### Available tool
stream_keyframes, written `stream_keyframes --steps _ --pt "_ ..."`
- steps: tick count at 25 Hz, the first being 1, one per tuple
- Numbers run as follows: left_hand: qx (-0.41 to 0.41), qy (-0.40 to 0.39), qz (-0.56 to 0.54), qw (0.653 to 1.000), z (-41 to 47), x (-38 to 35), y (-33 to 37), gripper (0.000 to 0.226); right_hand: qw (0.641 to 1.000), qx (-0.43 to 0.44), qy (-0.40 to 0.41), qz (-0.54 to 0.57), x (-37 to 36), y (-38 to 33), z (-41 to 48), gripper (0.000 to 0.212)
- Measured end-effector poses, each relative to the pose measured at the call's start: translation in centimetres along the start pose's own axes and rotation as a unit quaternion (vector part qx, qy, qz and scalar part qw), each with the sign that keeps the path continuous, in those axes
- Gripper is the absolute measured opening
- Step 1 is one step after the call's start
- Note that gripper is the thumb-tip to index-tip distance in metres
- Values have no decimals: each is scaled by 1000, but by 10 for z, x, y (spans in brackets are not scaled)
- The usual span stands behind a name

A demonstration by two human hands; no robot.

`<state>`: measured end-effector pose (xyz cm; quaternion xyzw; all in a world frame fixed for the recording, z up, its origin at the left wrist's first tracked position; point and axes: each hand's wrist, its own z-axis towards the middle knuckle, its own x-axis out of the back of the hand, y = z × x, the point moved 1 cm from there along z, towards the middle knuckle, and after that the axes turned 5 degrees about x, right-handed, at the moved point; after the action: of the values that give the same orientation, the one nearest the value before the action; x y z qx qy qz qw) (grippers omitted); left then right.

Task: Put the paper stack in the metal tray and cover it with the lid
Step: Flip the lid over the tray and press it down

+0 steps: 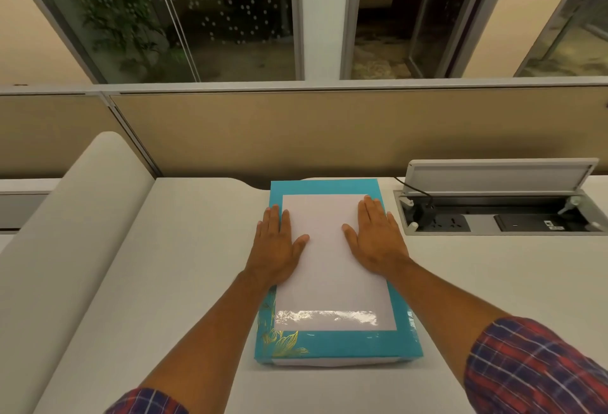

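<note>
- Desk [171, 282]: a pale, flat surface that fills the lower part of the view; a tan partition panel [329, 130] stands along its far edge, with glass panes [197, 18] above that.
- Rounded divider [72, 232]: a cream, curved-top wall that runs along the left of the desk, well apart from the hands.
- Box [335, 344]: a teal, rectangular container with gold leaf prints at its near left corner. It lies flat at the middle of the desk, long side running away from the person. Whether it is metal cannot be told.
- White sheet [332, 275]: a white rectangle covers most of the box top, with a teal border showing all around it. A glossy strip of clear tape [325, 318] crosses its near end. Whether this is loose paper or a label on a lid cannot be told.
- Socket box [500, 213]: a recessed power well at the right, its grey flap raised, with a black cable [414, 189] plugged in — just beside the teal box, not touching it.
- Left hand [278, 245]: flat, palm down, fingers spread and pointing away; it rests across the left edge of the white sheet and grips nothing.
- Right hand [376, 242]: flat, palm down, fingers extended; it rests on the right edge of the white sheet — nothing is held.
- Sleeves [533, 367]: red and blue plaid, pushed up both forearms.
</note>
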<state>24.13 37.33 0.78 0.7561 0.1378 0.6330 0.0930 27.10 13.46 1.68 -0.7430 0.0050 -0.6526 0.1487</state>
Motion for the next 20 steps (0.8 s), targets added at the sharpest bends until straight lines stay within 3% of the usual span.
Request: stream_keyframes --steps 11,20 --pt "-1 3 77 997 0 -5 -4 86 1000 11 -5 -29 -17 9 1 81" --pt "-31 7 109 994 -78 -8 28 85 997 23 5 -69 -25 14 -97 81"
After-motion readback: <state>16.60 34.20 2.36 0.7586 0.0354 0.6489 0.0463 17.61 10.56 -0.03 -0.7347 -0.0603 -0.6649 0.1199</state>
